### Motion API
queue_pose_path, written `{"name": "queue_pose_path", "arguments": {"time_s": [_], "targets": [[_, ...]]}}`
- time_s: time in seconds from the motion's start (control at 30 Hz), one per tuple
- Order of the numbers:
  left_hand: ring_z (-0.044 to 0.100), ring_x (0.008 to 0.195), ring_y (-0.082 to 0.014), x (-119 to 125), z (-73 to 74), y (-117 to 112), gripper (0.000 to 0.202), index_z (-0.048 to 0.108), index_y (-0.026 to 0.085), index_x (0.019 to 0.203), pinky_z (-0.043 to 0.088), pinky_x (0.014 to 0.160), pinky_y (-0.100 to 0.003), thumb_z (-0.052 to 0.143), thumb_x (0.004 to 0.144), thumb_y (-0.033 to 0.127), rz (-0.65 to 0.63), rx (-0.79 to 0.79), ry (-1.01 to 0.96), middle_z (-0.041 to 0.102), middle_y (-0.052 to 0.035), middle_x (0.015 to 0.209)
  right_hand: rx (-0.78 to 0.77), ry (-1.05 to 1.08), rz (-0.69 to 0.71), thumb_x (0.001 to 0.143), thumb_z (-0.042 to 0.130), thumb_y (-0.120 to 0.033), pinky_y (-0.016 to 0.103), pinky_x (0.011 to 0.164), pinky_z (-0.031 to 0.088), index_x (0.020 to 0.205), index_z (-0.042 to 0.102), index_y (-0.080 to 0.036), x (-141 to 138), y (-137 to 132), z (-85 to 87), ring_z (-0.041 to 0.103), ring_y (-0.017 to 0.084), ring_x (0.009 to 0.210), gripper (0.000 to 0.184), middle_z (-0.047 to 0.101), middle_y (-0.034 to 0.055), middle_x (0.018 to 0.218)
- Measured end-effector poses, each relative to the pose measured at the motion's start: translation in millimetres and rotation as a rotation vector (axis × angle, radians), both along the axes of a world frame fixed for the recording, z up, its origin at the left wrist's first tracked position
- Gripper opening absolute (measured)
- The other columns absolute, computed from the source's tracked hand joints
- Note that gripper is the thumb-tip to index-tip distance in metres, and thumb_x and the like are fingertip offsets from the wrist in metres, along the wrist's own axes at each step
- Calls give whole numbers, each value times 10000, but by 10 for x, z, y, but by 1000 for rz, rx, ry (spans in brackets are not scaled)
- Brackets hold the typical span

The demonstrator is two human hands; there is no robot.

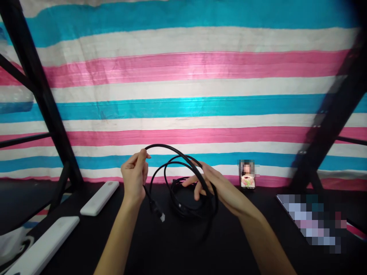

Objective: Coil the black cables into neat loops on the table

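My left hand [135, 172] is closed around a length of black cable [163, 146], gripped between thumb and fingers. Below that hand hangs a cable end with a dark plug [157, 212] and a pale tip; its exact kind is unclear. The cable arcs over to my right hand [212, 183], where several loose loops pass across the palm and between thumb and fingers. Some fingers of this hand stretch to the left, partly hidden by the loops. More coils [183, 212] hang or lie just under it, close to the dark table.
On the black table [172, 252] lie two white flat bars [100, 198] at the left, beside a white device with a cord [14, 244]. A small lit screen [247, 177] stands at the back right; a blurred flat item [309, 219] lies right. Black frame posts [46, 95] flank a striped sheet [189, 107].
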State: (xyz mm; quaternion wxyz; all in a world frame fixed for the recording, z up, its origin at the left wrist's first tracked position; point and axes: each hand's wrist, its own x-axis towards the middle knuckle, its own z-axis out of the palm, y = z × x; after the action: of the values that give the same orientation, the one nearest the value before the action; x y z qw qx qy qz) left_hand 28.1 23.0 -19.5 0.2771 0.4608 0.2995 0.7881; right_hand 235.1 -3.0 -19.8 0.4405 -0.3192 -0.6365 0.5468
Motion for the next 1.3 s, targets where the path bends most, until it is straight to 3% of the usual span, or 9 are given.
{"name": "queue_pose_path", "arguments": {"time_s": [0.23,0.37,0.6,0.73,0.8,0.87,1.0,1.13,1.3], "targets": [[253,359,-49,39,46,-100,229,665,192,622,185,361,-215,677,707,405,204,-16,190,370,62,403,141,32,-53,832,350,-667,233,479,333,1184,569,-181,41,-112,83,404,93,494,639,618,47,790],[349,406,-89,139,6,-116,177,705,216,659,251,397,-237,684,691,389,208,-31,312,494,36,468,313,-146,-253,764,643,-414,228,507,364,1166,567,-230,-48,-183,52,411,92,521,449,611,14,799],[482,512,-120,99,-56,6,175,685,226,726,358,512,-246,717,661,386,264,-36,662,650,-2,679,416,-135,-457,847,530,-314,229,483,384,1110,635,-185,-37,-25,13,518,119,570,312,626,22,733],[599,845,-200,85,-55,46,590,601,284,1106,428,759,-305,796,551,327,108,12,786,644,-47,1106,432,-71,-409,801,588,-247,229,501,415,1075,665,-194,-15,-66,57,550,115,563,290,644,4,681],[610,886,-215,120,-70,59,504,620,272,1079,437,785,-317,766,599,317,-42,-10,793,665,-52,1062,439,-47,-347,790,597,-218,232,503,429,1077,671,-200,-31,-125,75,559,116,558,297,651,2,666],[634,737,-197,162,-99,72,171,687,220,835,459,697,-293,670,710,335,-197,-63,751,701,-52,798,462,-12,-327,780,606,-203,233,491,434,1073,676,-208,-50,-164,77,567,119,556,301,661,6,675],[428,308,-99,193,-162,98,388,525,180,414,338,390,-229,599,745,367,-317,-191,479,464,4,344,485,76,-360,755,645,-208,225,452,422,1046,680,-214,-70,-131,41,540,100,501,293,689,20,734],[251,248,-31,160,-149,95,408,432,171,387,137,298,-193,681,664,337,-296,-260,152,322,57,307,403,157,-331,752,663,-259,208,399,385,1047,656,-212,-84,-34,5,435,52,382,299,665,-5,678],[160,247,-7,135,-18,35,483,301,175,398,145,293,-179,650,719,269,-413,-300,-178,210,88,293,282,180,-316,756,661,-363,225,429,421,843,669,-158,-151,59,-60,478,90,396,223,524,-50,453]]}}
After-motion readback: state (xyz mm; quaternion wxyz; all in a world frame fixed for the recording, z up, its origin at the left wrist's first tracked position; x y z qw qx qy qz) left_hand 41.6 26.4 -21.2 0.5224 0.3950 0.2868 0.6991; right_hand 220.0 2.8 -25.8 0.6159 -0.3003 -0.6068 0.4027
